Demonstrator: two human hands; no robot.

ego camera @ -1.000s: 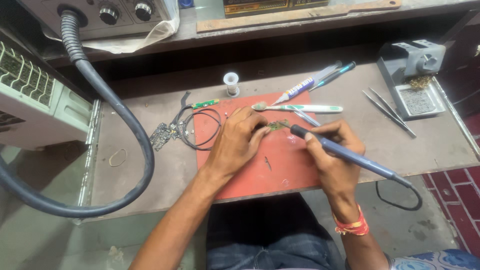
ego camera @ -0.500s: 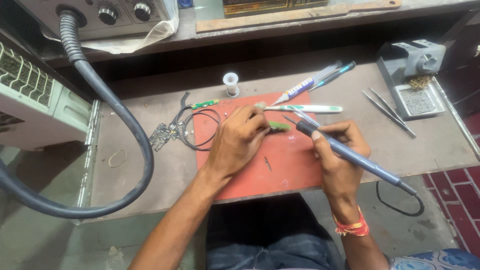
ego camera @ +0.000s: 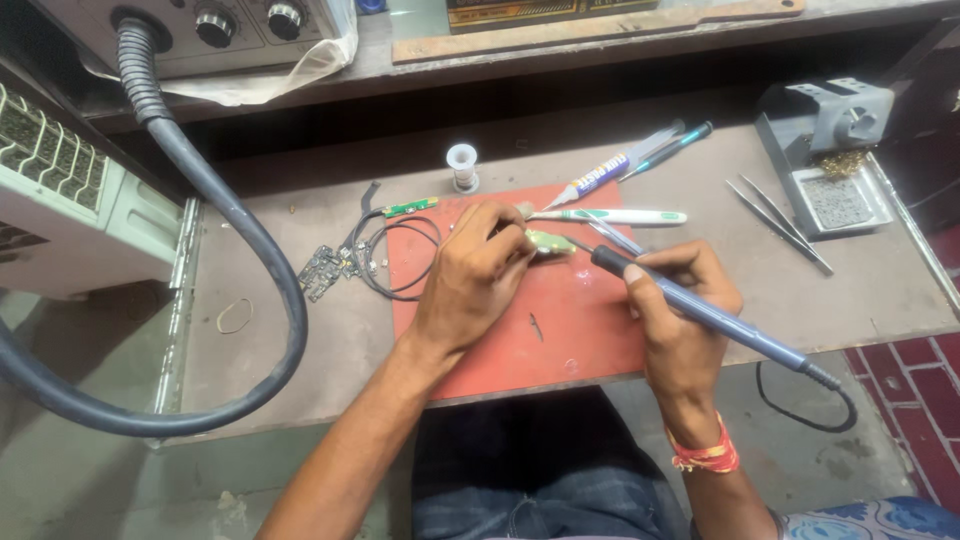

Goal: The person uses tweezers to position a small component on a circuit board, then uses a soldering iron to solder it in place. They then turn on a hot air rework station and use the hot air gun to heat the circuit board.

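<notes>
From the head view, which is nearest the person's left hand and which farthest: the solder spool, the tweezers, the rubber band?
Measured from the left hand:
1. Solder spool, just beyond the hand, at the mat's far edge.
2. Rubber band, out to the left on the bench.
3. Tweezers, far right, beside the grey stand.

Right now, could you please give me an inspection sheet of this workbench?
Surface: brown bench with a red mat.
Job's things: small green circuit board on the mat; blue soldering iron, tip near the board.
Clutter: toothbrush, tweezers, solder spool, spare boards.
Hands: left hand pinning the board; right hand gripping the iron.
Cables: black loop; thick grey hose.
Surroundings: iron stand, control unit.
</notes>
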